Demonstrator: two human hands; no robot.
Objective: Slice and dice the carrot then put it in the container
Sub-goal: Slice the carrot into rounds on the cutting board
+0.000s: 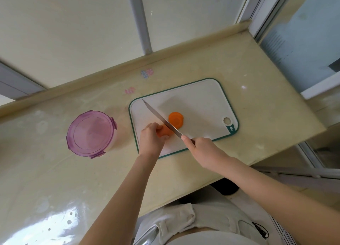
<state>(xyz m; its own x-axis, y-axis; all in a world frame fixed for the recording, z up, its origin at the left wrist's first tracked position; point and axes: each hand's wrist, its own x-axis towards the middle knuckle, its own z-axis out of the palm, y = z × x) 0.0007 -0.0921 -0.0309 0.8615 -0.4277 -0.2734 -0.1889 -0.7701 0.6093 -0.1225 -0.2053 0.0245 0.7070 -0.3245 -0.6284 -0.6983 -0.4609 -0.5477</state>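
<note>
An orange carrot piece lies on a white cutting board with a green rim. My left hand grips it from the left. My right hand holds the handle of a knife, forefinger stretched along the spine. The blade runs diagonally across the board and sits against the carrot's cut end. A small stack of round carrot slices lies just right of the blade. The container, round with a purple clip-on lid, stands closed on the counter left of the board.
The beige counter ends at a raised back ledge by the window and drops off at its right and near edges. Small pink and blue stickers mark the counter behind the board. A hanging hole is in the board's right corner.
</note>
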